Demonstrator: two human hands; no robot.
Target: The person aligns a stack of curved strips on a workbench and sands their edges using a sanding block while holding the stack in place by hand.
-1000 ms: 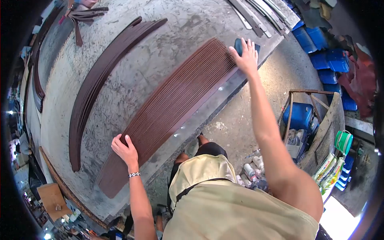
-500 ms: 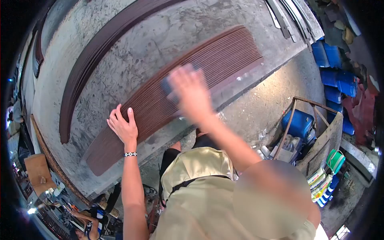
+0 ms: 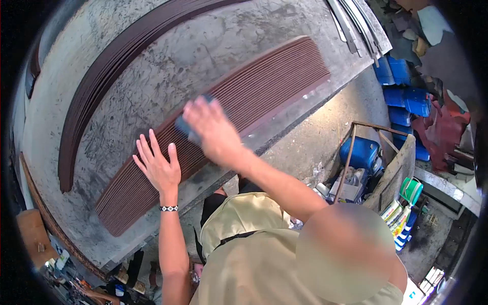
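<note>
Left hand (image 3: pixel 160 170) spread wide, right hand (image 3: pixel 214 133) gripping a blue pad (image 3: pixel 183 128), brown strips (image 3: pixel 272 81) under both look bendy, prob grab the ends.

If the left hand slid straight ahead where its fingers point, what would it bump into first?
Probably the dark curved stack of strips, beyond a bare stretch of tabletop ahead of the left hand, though depth is hard to judge.

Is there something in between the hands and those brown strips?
Yes, under one: a blurry blue pad sits between the right hand and the brown strips. Nothing visible separates the left hand from them.
</note>
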